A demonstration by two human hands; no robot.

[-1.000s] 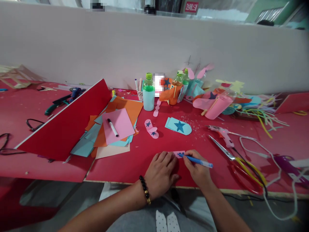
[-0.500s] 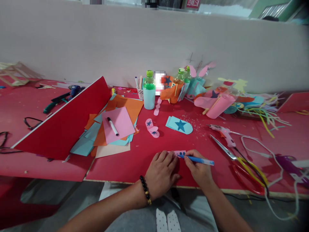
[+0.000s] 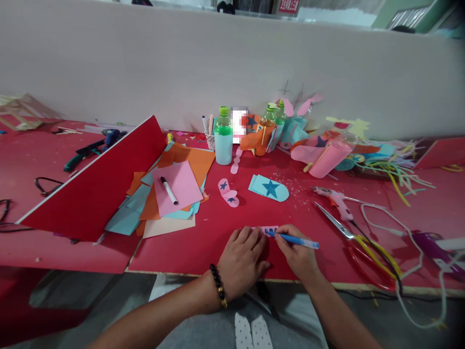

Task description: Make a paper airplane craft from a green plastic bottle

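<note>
A small pink paper strip [image 3: 273, 228] lies on the red table [image 3: 214, 247] near its front edge, with dark blue marks along it. My left hand [image 3: 244, 259] rests flat over the strip's left part, fingers stretched out, hiding that end. In my right hand [image 3: 300, 254] is a blue marker pen [image 3: 300, 241], pinched between the fingers, its tip on the strip. Beyond them lie pink paper pieces with blue stars [image 3: 228, 194] and light blue rounded paper pieces [image 3: 269, 188], the top one bearing a blue star.
Large scissors [image 3: 350, 236] and a pink glue gun [image 3: 334, 198] with cords lie to the right. At left, a pen [image 3: 169, 190] tops stacked coloured paper [image 3: 181, 213] beside a leaning red board [image 3: 98, 189]. Behind stand a paper-wrapped bottle [image 3: 224, 145], a pen cup [image 3: 210, 140] and a tilted pink bottle [image 3: 332, 157].
The pen tip and my right hand have shifted slightly left along the pink strip, and more blue marks show on it. My left hand stays in place.
</note>
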